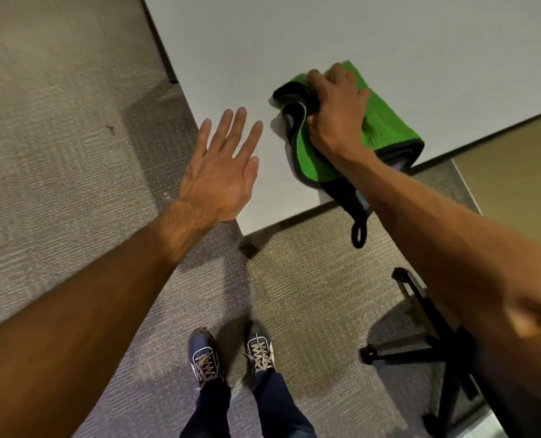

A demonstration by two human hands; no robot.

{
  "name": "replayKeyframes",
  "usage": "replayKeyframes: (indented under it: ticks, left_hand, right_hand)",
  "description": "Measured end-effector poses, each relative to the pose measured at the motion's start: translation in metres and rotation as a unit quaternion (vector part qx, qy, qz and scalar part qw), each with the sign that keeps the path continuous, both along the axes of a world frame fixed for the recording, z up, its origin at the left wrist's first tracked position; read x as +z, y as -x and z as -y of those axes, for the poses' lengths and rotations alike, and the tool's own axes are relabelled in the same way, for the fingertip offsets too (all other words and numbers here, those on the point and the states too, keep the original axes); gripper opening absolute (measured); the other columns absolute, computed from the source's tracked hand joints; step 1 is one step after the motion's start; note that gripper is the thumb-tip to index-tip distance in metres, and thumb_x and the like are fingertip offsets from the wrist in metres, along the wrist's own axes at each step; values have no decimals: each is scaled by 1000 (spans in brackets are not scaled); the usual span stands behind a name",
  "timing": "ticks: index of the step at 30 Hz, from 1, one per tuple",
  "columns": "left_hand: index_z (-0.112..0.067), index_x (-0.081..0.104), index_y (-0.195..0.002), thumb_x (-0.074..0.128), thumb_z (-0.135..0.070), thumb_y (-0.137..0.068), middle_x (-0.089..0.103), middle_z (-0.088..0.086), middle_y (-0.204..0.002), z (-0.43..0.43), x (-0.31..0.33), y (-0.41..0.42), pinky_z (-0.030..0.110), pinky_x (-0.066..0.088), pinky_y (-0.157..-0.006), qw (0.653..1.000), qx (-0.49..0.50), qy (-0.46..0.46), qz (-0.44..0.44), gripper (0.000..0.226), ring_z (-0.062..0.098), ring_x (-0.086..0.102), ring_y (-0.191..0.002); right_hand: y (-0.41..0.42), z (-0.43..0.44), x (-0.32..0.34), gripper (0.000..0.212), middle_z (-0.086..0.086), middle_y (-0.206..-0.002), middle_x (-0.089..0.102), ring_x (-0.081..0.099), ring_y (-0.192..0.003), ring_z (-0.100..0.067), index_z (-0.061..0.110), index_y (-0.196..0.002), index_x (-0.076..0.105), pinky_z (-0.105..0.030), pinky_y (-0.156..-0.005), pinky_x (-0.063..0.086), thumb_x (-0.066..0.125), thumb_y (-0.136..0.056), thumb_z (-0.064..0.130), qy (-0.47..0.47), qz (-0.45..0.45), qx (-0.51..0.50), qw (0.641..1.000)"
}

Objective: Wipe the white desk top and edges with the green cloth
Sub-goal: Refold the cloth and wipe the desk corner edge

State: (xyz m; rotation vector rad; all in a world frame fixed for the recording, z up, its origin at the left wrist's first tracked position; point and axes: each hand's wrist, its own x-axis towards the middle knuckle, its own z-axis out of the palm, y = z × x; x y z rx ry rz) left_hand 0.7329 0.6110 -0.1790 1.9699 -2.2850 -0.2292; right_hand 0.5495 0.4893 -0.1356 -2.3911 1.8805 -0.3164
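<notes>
Head view: cloth gripped near desk corner

Right hand (335, 112) bunches the green cloth (389, 121), fingers curled into its folded edge. The cloth lies on the white desk (326, 33) by the front corner, with its black loop hanging over the edge. Left hand (225, 165) is flat, fingers straight and slightly spread; contact with the top cannot be told.

Judgement: flatten the cloth under the palm, wipe in overlapping passes, then wrap it over the edges.

The far side of the desk is cut off, and the right fingertips are hidden in the cloth.

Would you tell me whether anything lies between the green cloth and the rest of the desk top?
Nothing visible does. The right hand grips the green cloth near the desk corner; the left hand hovers open beside it.
</notes>
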Motion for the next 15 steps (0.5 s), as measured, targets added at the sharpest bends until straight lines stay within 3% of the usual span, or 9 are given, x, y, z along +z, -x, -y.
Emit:
replayKeyframes:
  ticks: [4,8,10,15]
  left_hand:
    - [-20,-2,-161,3,-43,-103,-6,10,-169,-1,4,0,50,-2,-126,1000,2,-6,1,63,24,-8,-156]
    - [-20,-4,-161,4,-42,-104,-8,9,-169,-1,5,1,49,-4,-126,1000,4,-9,-2,61,24,-10,-156]
    - [-20,-2,-161,6,-41,-105,-7,9,-169,0,3,1,49,-3,-126,1000,1,-4,-5,61,23,-10,-156]
    - [-20,-2,-161,8,-41,-107,-6,8,-169,0,-3,-1,50,-2,-127,1000,4,7,8,59,23,-9,-156]
  right_hand:
    - [13,-48,-6,22,-11,-99,56,54,-96,-30,19,-102,64,-38,-78,29,61,-81,19,6,18,121,992]
    - [43,-78,-11,23,-10,-94,55,51,-90,-26,17,-108,66,-39,-76,35,59,-87,17,-7,-38,280,959]
    - [43,-51,-9,28,-12,-98,57,54,-94,-30,17,-111,66,-43,-80,39,58,-85,17,6,-52,241,969]
    - [23,-10,-3,37,-15,-110,58,54,-106,-35,16,-111,62,-44,-84,39,52,-75,18,23,-23,20,999]
